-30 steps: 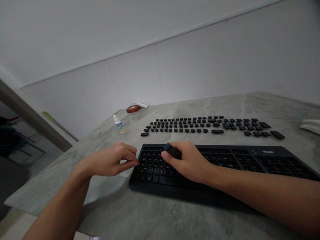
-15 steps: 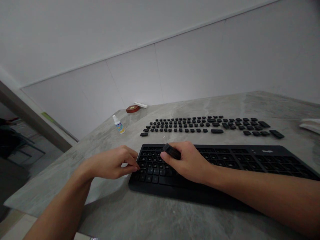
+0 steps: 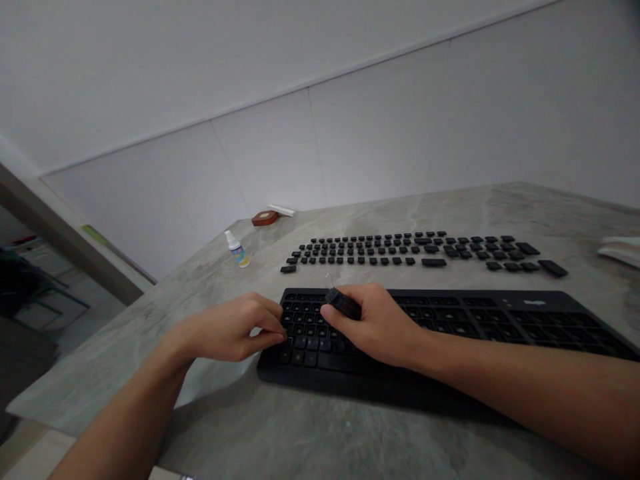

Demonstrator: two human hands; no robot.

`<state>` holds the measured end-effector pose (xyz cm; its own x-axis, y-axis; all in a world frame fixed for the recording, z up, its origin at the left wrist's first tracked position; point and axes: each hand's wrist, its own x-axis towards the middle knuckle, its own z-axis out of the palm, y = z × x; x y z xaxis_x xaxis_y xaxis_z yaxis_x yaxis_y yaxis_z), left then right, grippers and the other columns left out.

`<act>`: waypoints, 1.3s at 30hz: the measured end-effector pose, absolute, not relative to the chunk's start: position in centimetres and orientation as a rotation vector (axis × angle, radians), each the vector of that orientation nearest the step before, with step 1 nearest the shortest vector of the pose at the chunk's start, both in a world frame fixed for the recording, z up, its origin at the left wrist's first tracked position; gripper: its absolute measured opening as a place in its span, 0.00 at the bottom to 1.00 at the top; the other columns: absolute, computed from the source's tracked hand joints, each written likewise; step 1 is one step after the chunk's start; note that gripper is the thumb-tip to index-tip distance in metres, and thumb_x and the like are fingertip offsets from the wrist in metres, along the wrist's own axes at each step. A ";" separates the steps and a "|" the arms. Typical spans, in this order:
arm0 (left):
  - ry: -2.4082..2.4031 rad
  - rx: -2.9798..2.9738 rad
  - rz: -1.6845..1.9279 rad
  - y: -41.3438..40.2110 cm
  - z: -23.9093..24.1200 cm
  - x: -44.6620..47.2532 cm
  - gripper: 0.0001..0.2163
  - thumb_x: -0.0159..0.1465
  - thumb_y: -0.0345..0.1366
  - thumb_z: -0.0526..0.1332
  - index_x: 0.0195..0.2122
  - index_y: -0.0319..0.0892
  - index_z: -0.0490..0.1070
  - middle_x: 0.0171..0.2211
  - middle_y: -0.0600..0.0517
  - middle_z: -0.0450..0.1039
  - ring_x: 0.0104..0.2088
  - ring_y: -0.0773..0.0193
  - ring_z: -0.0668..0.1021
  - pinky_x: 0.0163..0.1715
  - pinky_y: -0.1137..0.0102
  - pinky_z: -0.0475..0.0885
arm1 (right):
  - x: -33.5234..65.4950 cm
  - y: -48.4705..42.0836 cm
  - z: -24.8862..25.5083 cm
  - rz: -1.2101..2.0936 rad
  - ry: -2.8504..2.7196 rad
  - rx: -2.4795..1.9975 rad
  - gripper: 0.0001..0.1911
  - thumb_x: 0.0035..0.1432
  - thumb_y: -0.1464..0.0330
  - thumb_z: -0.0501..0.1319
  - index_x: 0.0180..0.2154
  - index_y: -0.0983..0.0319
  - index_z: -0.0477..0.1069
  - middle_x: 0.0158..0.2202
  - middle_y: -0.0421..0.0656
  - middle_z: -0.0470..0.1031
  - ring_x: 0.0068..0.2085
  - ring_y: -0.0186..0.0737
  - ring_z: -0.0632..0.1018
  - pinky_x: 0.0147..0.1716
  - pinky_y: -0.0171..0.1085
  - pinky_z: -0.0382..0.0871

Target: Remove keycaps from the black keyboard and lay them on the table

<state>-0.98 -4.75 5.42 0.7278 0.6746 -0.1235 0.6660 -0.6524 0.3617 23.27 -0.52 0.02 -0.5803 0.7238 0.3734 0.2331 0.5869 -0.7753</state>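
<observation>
A black keyboard lies across the table; its lowest rows at the left carry keycaps, while most positions above show bare sockets. Over its left edge, my left hand is closed in a pinch, fingertips touching the keys near the end of the second row from the bottom. Whether something small sits between them is hidden. My right hand rests on the middle of the keyboard, wrapped round a dark, chunky black block whose kind I cannot make out. Behind the keyboard, loose black keycaps lie in rows.
A white spray bottle with a blue and yellow label stands at the left. Farther back are a reddish-brown box and a white strip-like object. A white item lies at the right edge. The wall borders the grey table.
My left hand has shifted slightly to the right over the keyboard's left edge, still pinched. My right hand and the black block have stayed in place.
</observation>
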 end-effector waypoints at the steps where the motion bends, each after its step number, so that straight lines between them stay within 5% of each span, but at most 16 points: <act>1: 1.032 2.559 0.055 -4.7 5.3 -0.8 0.13 0.71 0.31 0.55 0.32 0.37 0.77 0.28 0.48 0.74 0.29 0.66 0.75 0.30 0.73 0.68 | 23.3 -0.5 0.1 0.920 -2.101 -0.752 0.17 0.60 0.65 0.58 0.21 0.62 0.60 0.19 0.35 0.60 0.23 0.31 0.62 0.23 0.34 0.53; 9: 1.063 2.626 0.614 -4.2 3.0 1.6 0.11 0.69 0.41 0.60 0.44 0.39 0.74 0.36 0.48 0.74 0.36 0.62 0.75 0.37 0.69 0.70 | 23.4 -0.8 0.5 1.134 -1.858 -0.613 0.25 0.67 0.52 0.49 0.26 0.62 0.67 0.23 0.39 0.65 0.27 0.35 0.68 0.27 0.35 0.61; 15: 1.164 2.393 0.976 -4.3 1.1 3.1 0.14 0.63 0.46 0.66 0.39 0.40 0.69 0.31 0.53 0.70 0.29 0.67 0.71 0.30 0.72 0.67 | 23.0 -0.4 0.1 1.212 -1.928 -0.536 0.24 0.67 0.52 0.52 0.25 0.61 0.65 0.22 0.37 0.65 0.26 0.34 0.68 0.28 0.35 0.61; 18: 1.129 2.213 1.155 -4.3 0.9 3.2 0.18 0.65 0.45 0.64 0.51 0.41 0.65 0.35 0.52 0.72 0.31 0.66 0.73 0.31 0.72 0.69 | 22.9 -0.3 -0.1 1.233 -1.962 -0.507 0.21 0.67 0.54 0.54 0.28 0.61 0.64 0.20 0.35 0.62 0.24 0.32 0.64 0.28 0.35 0.59; 22: 1.215 2.183 1.091 -4.2 1.6 2.9 0.17 0.71 0.41 0.54 0.58 0.40 0.65 0.32 0.52 0.73 0.31 0.66 0.74 0.33 0.71 0.68 | 22.9 -0.4 -0.2 1.266 -2.044 -0.463 0.16 0.67 0.56 0.55 0.32 0.61 0.64 0.24 0.35 0.63 0.27 0.33 0.65 0.30 0.35 0.60; 28: 1.243 2.121 0.669 -3.5 2.7 1.1 0.15 0.67 0.42 0.59 0.30 0.36 0.74 0.22 0.55 0.67 0.24 0.69 0.67 0.24 0.74 0.61 | 23.1 -0.7 0.2 1.128 -2.281 -0.633 0.09 0.62 0.63 0.61 0.36 0.62 0.69 0.31 0.39 0.72 0.32 0.36 0.70 0.32 0.36 0.61; 33: 1.088 2.131 0.711 -3.3 2.8 0.3 0.13 0.67 0.43 0.61 0.45 0.38 0.73 0.34 0.51 0.71 0.31 0.66 0.71 0.31 0.72 0.66 | 23.1 -0.6 0.0 1.149 -2.247 -0.571 0.10 0.63 0.61 0.61 0.35 0.62 0.71 0.30 0.38 0.72 0.32 0.35 0.70 0.31 0.35 0.60; 39: 0.924 2.258 0.555 -3.2 2.8 0.4 0.14 0.69 0.44 0.60 0.36 0.37 0.75 0.35 0.49 0.71 0.34 0.64 0.72 0.35 0.70 0.68 | 23.3 -0.9 0.3 1.123 -2.302 -0.637 0.15 0.61 0.58 0.61 0.32 0.63 0.72 0.28 0.38 0.72 0.29 0.34 0.70 0.28 0.34 0.60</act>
<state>0.38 -3.20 2.76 0.6656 0.7330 0.1403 0.4682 -0.5566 0.6863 23.27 -0.93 0.35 -0.7671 0.5999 0.2275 0.1899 0.5510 -0.8126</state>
